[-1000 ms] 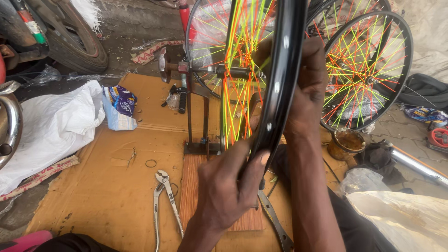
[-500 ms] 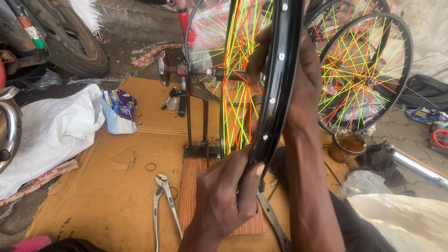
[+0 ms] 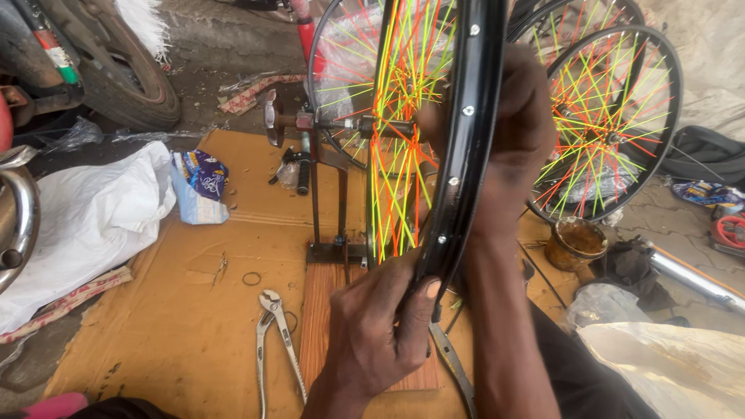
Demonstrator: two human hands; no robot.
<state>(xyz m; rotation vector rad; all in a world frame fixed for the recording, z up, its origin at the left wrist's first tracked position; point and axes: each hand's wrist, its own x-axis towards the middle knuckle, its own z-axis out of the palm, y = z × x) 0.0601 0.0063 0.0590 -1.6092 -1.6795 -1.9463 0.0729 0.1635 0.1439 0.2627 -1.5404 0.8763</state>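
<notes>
A black bicycle wheel rim (image 3: 468, 140) with orange, yellow and green spokes stands upright in a metal truing stand (image 3: 326, 225) on a wooden base (image 3: 320, 310). My left hand (image 3: 380, 326) grips the bottom of the rim, thumb pressed on its edge. Higher up on the right side of the rim, my right hand (image 3: 521, 124) wraps around it, fingers reaching in among the spokes near the hub.
Pliers (image 3: 273, 334) lie on the cardboard sheet (image 3: 194, 310) left of the stand. A white sack (image 3: 85, 217) and small packet (image 3: 198, 186) sit at left. Another spoked wheel (image 3: 613, 124) leans at right, near a tin (image 3: 576, 242). A motorcycle tyre (image 3: 116, 70) is behind.
My left hand has shifted slightly along the rim's bottom and the view has moved a little; the right hand keeps its hold higher up.
</notes>
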